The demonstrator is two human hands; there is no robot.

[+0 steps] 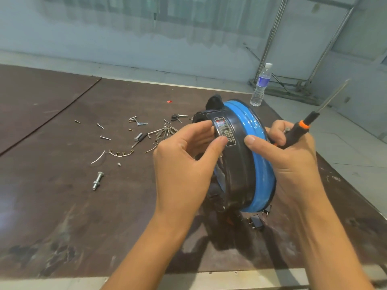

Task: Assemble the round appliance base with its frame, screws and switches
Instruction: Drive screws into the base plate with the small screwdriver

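The round appliance base (240, 164), black with a blue plastic-wrapped band, is held up on edge above the table. My left hand (186, 162) grips its left rim, thumb on the printed label. My right hand (293, 155) presses its thumb on the blue band while its fingers hold a black and orange screwdriver (303, 128), shaft pointing up right. Small black switches (256, 221) lie on the table under the base. Loose screws (138, 122) are scattered on the table to the left.
A large bolt (98, 180), a small screwdriver (139, 139), wire pieces (120, 153) and a bunch of metal rods (164, 131) lie on the dark brown table (62, 206). A water bottle (261, 85) stands at the far right edge. The table's right edge drops to the floor.
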